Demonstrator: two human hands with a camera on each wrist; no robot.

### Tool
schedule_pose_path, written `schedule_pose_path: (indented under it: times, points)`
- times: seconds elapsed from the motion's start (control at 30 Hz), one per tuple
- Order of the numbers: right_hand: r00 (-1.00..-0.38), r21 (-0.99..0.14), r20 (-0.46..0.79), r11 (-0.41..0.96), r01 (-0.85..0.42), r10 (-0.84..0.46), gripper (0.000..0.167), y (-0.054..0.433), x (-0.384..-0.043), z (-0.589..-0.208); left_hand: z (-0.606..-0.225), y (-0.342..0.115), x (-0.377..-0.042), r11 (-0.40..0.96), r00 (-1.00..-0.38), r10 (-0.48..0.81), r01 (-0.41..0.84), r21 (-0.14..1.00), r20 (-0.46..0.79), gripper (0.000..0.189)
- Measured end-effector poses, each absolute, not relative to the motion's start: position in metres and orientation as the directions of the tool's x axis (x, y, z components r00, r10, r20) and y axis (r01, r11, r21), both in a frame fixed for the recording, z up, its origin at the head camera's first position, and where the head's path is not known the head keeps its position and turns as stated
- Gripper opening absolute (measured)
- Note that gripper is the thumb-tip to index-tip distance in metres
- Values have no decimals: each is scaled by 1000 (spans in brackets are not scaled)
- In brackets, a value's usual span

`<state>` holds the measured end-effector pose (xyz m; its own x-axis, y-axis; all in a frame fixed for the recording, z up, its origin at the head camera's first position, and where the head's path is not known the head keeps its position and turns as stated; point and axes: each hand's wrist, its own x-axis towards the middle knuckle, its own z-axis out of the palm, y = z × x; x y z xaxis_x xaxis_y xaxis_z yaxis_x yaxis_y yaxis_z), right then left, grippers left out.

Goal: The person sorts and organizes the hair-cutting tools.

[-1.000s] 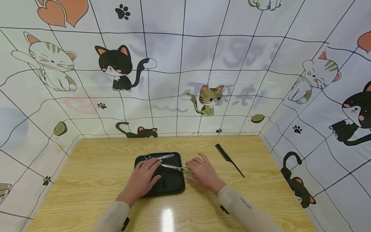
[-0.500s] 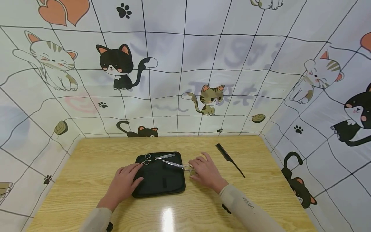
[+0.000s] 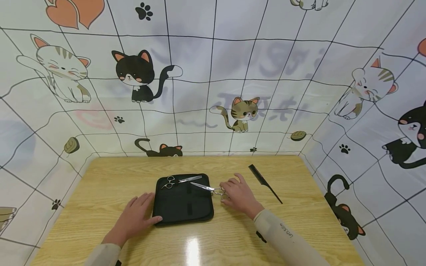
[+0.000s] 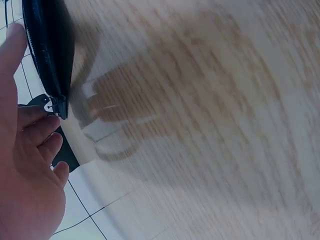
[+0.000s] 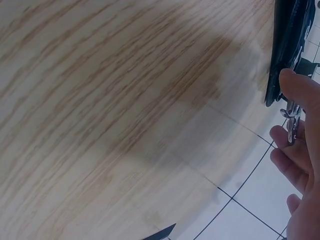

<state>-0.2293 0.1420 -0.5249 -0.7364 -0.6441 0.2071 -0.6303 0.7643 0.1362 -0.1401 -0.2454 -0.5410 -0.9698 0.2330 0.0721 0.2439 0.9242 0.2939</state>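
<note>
A black zip case (image 3: 179,210) lies flat on the wooden table. My left hand (image 3: 133,218) is at its left side, fingers extended and thumb over the lower left corner. In the left wrist view the fingertips are right beside the zipper pull (image 4: 59,106). With my right hand (image 3: 240,195) I hold silver scissors (image 3: 203,187) by the finger rings, their blades pointing left over the case. A ring of these scissors (image 5: 294,125) shows at the fingers in the right wrist view. A second pair of scissors, thinning shears by their toothed-looking blade (image 3: 190,179), rests on the case's upper part.
A black rat-tail comb (image 3: 259,175) lies on the table (image 3: 293,221) to the right of my right hand. Cat-printed white sheeting (image 3: 193,92) stands behind the table and along both sides.
My left hand has moved from over the case, near the scissors, to its left edge, uncovering the second pair. My right hand has drawn its scissors slightly right.
</note>
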Motion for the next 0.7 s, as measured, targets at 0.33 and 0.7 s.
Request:
schedule_pose_path:
  times: [0.33, 0.7]
  points:
    - [-748, 152, 162, 765, -625, -643, 55, 146, -234, -524, -548, -247, -142, 916, -964, 262, 262, 305, 41, 119]
    - [-754, 156, 148, 768, -622, -640, 56, 147, -233, -523, -547, -243, -146, 915, -962, 273, 251, 315, -26, 120]
